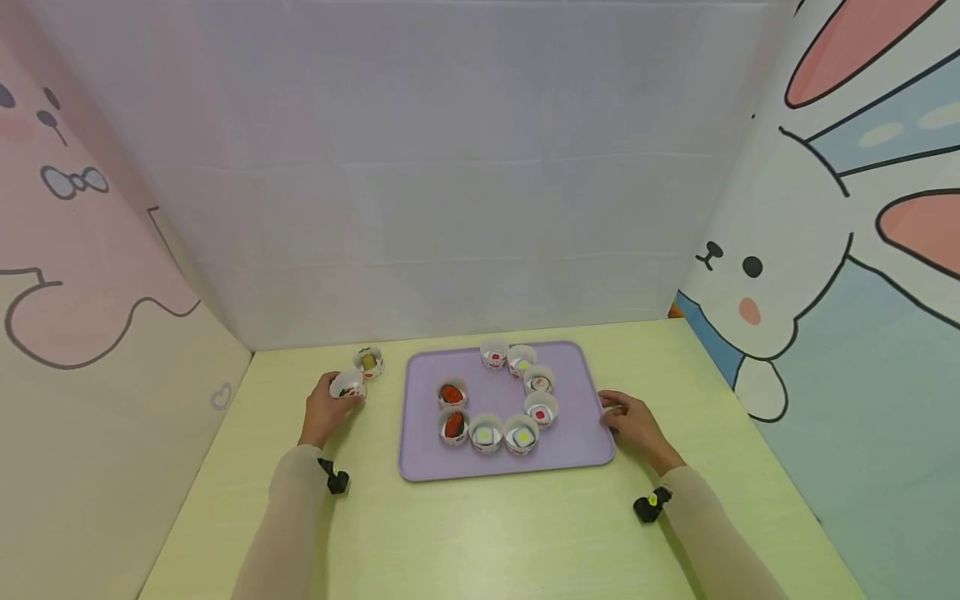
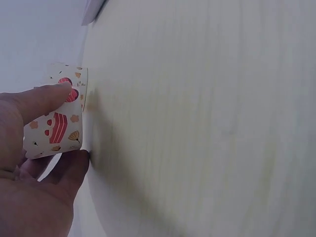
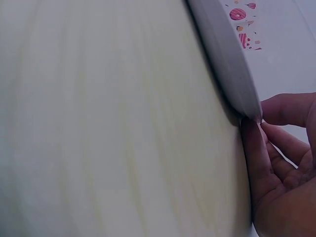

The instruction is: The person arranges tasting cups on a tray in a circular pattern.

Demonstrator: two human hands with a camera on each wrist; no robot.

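Note:
My left hand [image 1: 326, 413] grips a white printed paper cup [image 2: 55, 131] between thumb and fingers, left of the tray. Something dark sits inside that cup in the head view. Just behind it stands another paper cup [image 1: 368, 363] with a yellowish piece in it. At the tray's right edge, my right hand [image 1: 634, 427] pinches the rim of the lilac tray [image 1: 592, 450]. Its thumb and fingertips meet at the tray edge [image 3: 242, 89] in the right wrist view. Several paper cups stand on the tray in a curved row, among them a cup with a red-orange piece [image 1: 454, 427].
The tray rests on a pale yellow wooden table [image 1: 420, 533]. A white cloth wall [image 1: 450, 208] closes off the back. Printed side panels with a rabbit [image 1: 780, 308] on the right and a pink figure [image 1: 82, 250] on the left flank the table.

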